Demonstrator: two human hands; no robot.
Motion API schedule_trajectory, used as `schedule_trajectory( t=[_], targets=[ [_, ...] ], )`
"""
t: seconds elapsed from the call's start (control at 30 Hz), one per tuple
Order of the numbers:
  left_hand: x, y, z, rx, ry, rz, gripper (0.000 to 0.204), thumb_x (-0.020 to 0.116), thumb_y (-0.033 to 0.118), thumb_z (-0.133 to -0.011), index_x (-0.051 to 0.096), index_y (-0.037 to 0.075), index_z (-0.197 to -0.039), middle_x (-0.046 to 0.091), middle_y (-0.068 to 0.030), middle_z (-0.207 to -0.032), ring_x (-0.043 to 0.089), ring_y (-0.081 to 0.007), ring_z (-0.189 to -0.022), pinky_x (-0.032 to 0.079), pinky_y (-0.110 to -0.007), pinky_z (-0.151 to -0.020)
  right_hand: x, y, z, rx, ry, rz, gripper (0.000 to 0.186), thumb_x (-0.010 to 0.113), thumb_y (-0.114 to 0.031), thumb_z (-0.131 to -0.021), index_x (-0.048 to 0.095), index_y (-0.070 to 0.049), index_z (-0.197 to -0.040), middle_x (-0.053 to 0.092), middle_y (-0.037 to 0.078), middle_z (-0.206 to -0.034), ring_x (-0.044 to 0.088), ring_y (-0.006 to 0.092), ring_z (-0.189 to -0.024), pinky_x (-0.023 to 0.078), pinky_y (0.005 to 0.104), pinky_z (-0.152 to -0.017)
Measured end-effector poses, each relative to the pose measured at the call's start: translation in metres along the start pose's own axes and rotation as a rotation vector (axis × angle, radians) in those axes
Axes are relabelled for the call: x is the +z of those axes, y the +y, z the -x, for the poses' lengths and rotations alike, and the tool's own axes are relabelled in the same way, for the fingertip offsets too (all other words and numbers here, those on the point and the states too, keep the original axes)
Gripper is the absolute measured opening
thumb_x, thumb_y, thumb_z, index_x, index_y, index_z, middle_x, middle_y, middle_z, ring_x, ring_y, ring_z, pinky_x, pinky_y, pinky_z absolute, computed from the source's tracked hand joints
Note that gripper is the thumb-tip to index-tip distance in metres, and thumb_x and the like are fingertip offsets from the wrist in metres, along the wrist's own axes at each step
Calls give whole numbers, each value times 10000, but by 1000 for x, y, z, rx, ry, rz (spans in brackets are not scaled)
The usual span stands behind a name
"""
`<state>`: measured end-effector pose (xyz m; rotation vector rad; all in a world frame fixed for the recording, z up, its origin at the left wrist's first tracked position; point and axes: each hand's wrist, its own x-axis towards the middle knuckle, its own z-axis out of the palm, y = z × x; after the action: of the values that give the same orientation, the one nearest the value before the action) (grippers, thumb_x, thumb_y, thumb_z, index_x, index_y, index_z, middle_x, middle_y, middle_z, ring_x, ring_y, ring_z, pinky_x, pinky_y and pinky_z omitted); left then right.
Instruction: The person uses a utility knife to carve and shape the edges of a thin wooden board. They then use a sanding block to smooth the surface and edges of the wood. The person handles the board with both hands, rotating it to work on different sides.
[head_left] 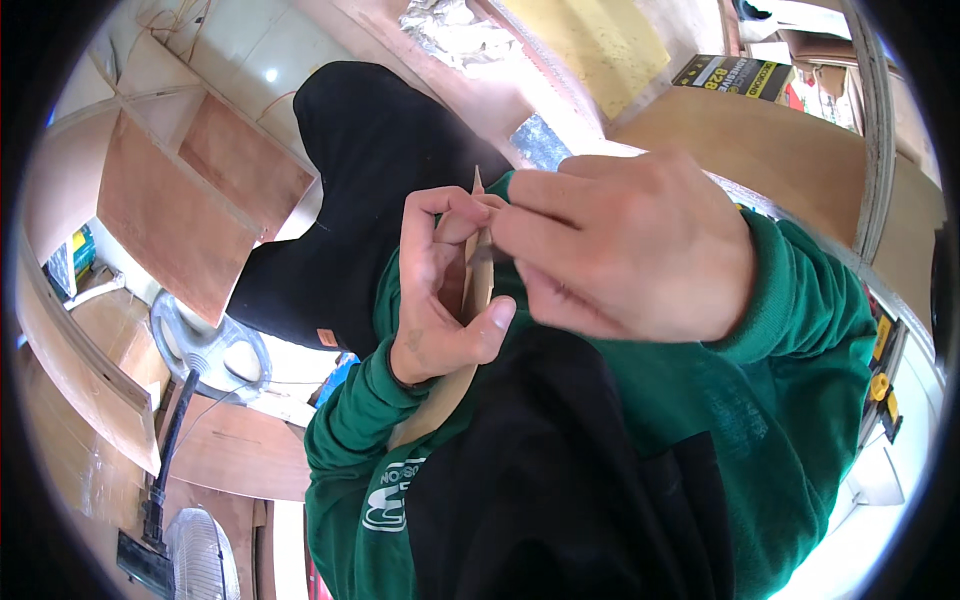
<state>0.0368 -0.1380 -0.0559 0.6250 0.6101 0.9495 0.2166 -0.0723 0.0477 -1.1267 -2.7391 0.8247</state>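
Note:
My left hand (428, 285) is closed around a thin, tan, curved strip (437, 405), which looks like wood or card. Its pointed tip rises above my fingers, and its wider lower end hangs down along my green sleeve. On the strip's right side, my right hand (635, 250) is closed, back of the hand up, with its fingertips close against the strip's edge near the tip. A small dark, blurred patch shows on the strip beside those fingertips. Whatever the right fingers pinch is hidden behind the hand.
My black-clad leg (375, 150) stretches out ahead. Wooden panels (180, 210) form open compartments at left, near a grey round base (212, 345) and a fan (200, 555). At the upper right are a yellow sheet (605, 50), a brown board (760, 150) and a black-and-yellow box (735, 78).

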Motion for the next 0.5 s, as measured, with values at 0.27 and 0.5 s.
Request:
schedule_trajectory(
  t=[0.27,0.5],
  targets=[
    [2,2,-1,-17,43,42,655,710,137,-759,309,46,-1267,497,-152,-1219,496,-209,-1123,342,-354,-1053,3,1,0,127,37,-24,186,677,-117,-800,587,-54,-949,565,61,-821,620,252,-673,484,374,-532],
    [1,2,-2,-16,55,17,671,684,72,-719,308,50,-1274,493,-152,-1228,479,-212,-1137,333,-362,-1053,18,0,8,127,20,19,248,685,-94,-773,601,-55,-1003,550,57,-823,616,241,-697,482,372,-530]
  ],
)
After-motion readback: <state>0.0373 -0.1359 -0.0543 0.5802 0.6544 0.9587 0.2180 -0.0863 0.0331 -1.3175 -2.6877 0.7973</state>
